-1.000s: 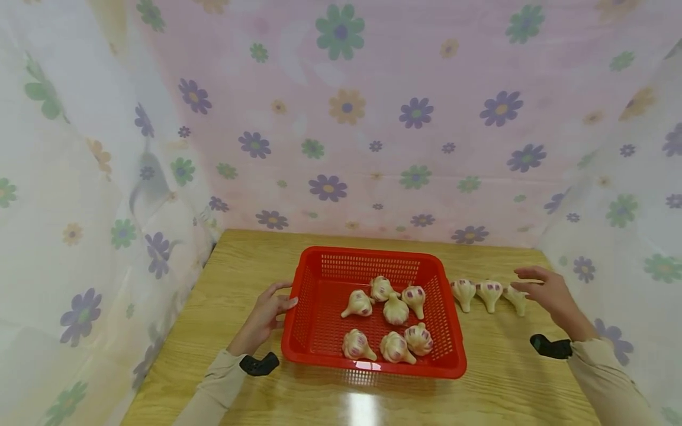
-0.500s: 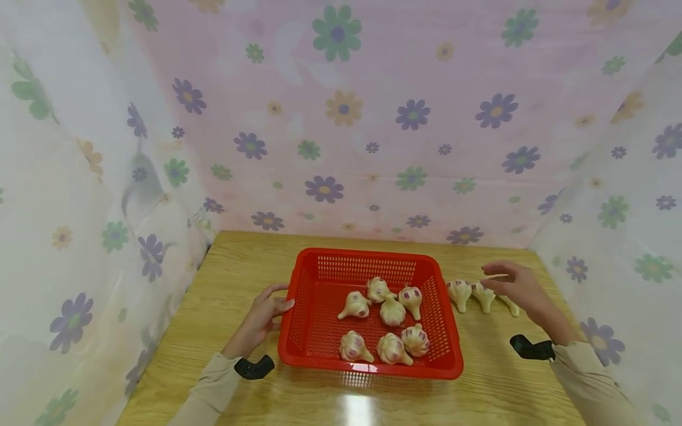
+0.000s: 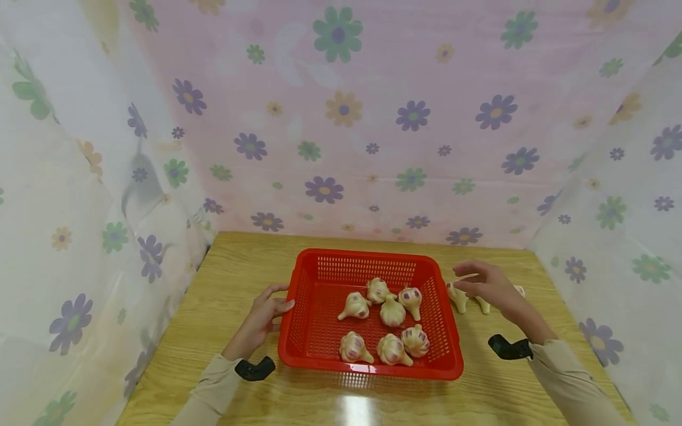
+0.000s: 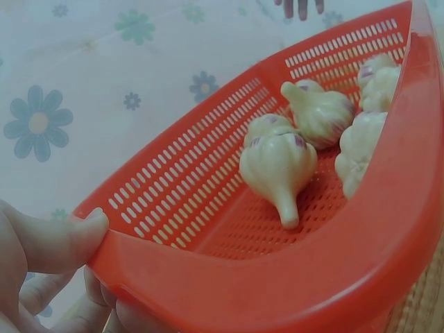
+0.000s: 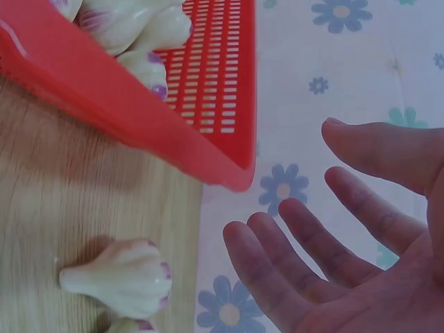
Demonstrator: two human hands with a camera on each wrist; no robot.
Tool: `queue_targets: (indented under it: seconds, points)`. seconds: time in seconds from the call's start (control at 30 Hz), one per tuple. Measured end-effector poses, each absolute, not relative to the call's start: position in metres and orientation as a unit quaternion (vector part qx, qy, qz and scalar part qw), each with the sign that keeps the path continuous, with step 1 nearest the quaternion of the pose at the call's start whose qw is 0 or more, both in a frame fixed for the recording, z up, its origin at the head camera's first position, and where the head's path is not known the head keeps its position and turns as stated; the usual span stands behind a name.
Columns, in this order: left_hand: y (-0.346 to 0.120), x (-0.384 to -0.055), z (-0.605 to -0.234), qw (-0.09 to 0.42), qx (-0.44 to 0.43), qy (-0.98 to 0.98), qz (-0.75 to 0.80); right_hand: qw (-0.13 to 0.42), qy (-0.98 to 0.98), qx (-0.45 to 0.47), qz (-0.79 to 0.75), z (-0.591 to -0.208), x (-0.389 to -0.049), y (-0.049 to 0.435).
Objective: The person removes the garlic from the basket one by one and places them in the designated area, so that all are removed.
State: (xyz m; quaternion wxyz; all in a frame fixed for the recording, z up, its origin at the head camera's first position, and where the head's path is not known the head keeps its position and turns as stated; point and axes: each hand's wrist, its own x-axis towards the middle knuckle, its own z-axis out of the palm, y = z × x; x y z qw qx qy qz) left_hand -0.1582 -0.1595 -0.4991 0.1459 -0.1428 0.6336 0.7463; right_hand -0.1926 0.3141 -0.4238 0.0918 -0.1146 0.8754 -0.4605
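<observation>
A red plastic basket [image 3: 306, 368] with slotted sides stands on the table, holding several garlic bulbs [image 3: 355, 306]. My left hand [image 3: 259, 319] grips its left rim. In the left wrist view the thumb [image 4: 73, 239] lies on top of the rim, the fingers below it on the outside. To the right of the basket my right hand [image 3: 492, 290] hovers with fingers spread and nothing in them. It partly covers a short row of garlic bulbs [image 3: 459, 300] on the table. One bulb [image 5: 128, 277] shows clearly beside the basket in the right wrist view.
The wood-grain table [image 3: 240, 260] is enclosed by a flower-patterned cloth [image 3: 367, 118] at the back and both sides. A black wrist device [image 3: 254, 369] sits at the left wrist, and another black device [image 3: 508, 348] at the right.
My right hand has moved left across the row of garlic bulbs, toward the basket. The left hand keeps its grip on the rim, and the basket has hardly shifted.
</observation>
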Motion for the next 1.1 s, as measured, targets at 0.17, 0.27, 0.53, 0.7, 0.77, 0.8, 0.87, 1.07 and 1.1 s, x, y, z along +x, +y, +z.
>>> queue_targets:
  seconds: [0.17,0.27,0.53,0.7,0.77,0.8,0.87,1.07,1.1]
  points:
    - [-0.159,-0.158,-0.498,0.145,-0.144,0.633,0.747,0.106,0.866,-0.123,-0.472,-0.426,-0.196,0.304]
    - [-0.159,-0.158,-0.498,0.144,-0.144,0.635,0.745,0.116,0.858,-0.128,-0.484,-0.428,-0.199,0.299]
    - [-0.159,-0.157,-0.497,0.143,-0.148,0.639,0.741,0.144,0.844,-0.128,-0.5,-0.432,-0.204,0.283]
    - [-0.16,-0.158,-0.498,0.145,-0.149,0.637,0.742,0.156,0.849,-0.126,-0.489,-0.435,-0.208,0.272]
    - [-0.16,-0.158,-0.498,0.145,-0.149,0.637,0.743,0.162,0.852,-0.124,-0.481,-0.436,-0.21,0.266]
    - [-0.16,-0.158,-0.498,0.145,-0.149,0.636,0.743,0.165,0.855,-0.122,-0.476,-0.436,-0.211,0.263]
    - [-0.16,-0.158,-0.498,0.144,-0.149,0.636,0.743,0.176,0.857,-0.115,-0.471,-0.438,-0.214,0.258]
    - [-0.159,-0.158,-0.498,0.143,-0.149,0.636,0.743,0.197,0.86,-0.086,-0.462,-0.447,-0.221,0.242]
    - [-0.159,-0.158,-0.498,0.143,-0.151,0.636,0.743,0.196,0.864,-0.079,-0.456,-0.449,-0.223,0.239]
